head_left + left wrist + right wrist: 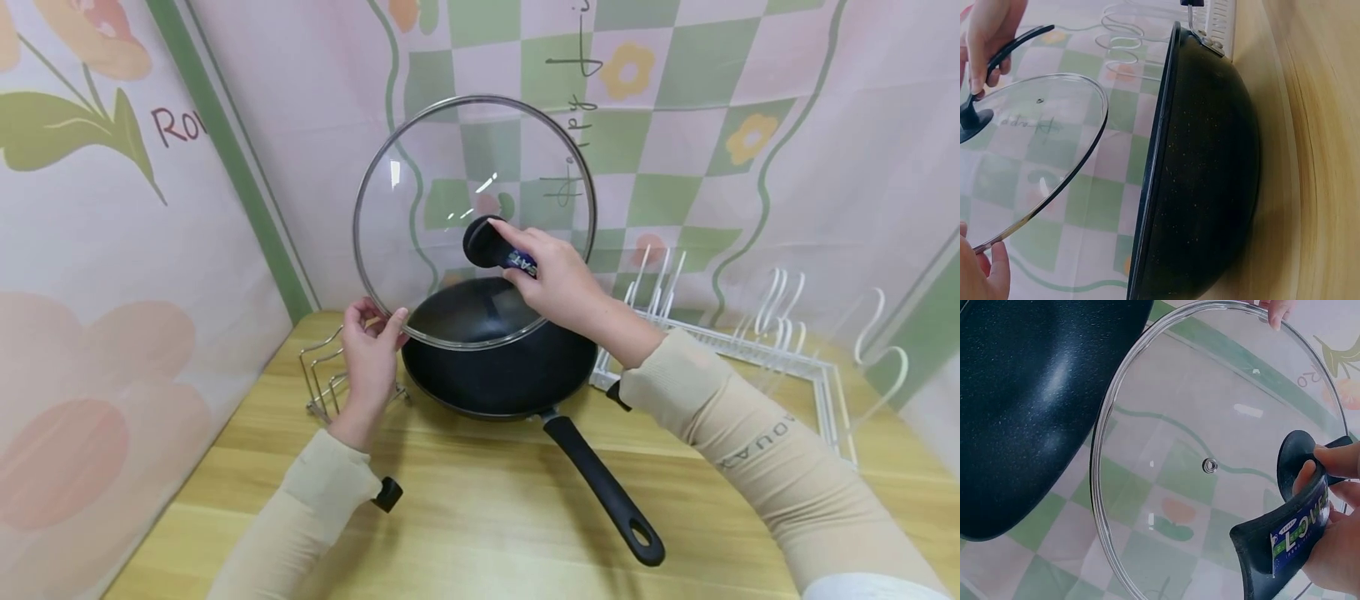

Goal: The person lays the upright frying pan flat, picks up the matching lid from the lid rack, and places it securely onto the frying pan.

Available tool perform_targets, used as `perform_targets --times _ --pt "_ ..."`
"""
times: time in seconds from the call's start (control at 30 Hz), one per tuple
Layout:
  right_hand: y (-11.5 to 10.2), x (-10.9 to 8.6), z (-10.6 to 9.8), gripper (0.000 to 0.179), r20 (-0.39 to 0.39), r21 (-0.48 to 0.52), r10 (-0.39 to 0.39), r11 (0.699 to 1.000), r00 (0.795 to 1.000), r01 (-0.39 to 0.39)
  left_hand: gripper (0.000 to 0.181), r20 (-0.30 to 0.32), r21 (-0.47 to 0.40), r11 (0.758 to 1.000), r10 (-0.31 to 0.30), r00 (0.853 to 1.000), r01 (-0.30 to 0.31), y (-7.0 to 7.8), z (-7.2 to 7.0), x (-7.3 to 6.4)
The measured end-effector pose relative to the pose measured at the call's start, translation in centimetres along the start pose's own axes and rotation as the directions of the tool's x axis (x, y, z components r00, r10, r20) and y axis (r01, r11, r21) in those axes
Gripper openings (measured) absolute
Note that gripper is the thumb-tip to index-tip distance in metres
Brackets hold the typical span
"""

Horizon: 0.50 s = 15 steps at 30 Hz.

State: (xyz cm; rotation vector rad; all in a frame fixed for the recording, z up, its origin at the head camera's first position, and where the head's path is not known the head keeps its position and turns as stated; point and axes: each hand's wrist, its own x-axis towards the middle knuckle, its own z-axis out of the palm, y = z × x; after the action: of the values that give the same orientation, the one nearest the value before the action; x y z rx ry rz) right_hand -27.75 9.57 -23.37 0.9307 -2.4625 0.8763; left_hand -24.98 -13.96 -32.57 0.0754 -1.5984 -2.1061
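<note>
A round glass lid (420, 158) with a metal rim is held tilted up above a black wok (495, 383). My right hand (558, 275) grips the lid's black handle (480, 242), which bears a blue label seen closely in the right wrist view. With thumb and fingers, my left hand (372, 346) pinches the lid's rim at its lower left. In the left wrist view the lid (1054, 144) stands apart from the wok's rim. The wok sits on the wooden table, its long black handle (600, 483) pointing toward the front right.
Left of the wok stands a small metal wire rack (322, 387), partly behind my left hand. A white rack (817, 375) with upright wire prongs lies at the right, beyond my right forearm. Patterned cloth (675, 125) hangs behind the wooden table (450, 517).
</note>
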Motion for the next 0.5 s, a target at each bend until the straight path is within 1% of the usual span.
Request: perform_targets --times 0.37,0.5 --pt "0.27 -0.07 -0.47 0.061 0.031 -0.009 0.037 0.999 0.999 -0.037 0.028 0.003 -0.035 0.999 0.017 1.000 -0.017 -0.45 0.19 -0.27" --pt "0.39 0.03 -0.59 0.060 0.025 -0.013 0.041 0.999 0.999 -0.041 0.027 0.009 -0.035 0.999 0.019 1.000 -0.018 -0.45 0.21 -0.37"
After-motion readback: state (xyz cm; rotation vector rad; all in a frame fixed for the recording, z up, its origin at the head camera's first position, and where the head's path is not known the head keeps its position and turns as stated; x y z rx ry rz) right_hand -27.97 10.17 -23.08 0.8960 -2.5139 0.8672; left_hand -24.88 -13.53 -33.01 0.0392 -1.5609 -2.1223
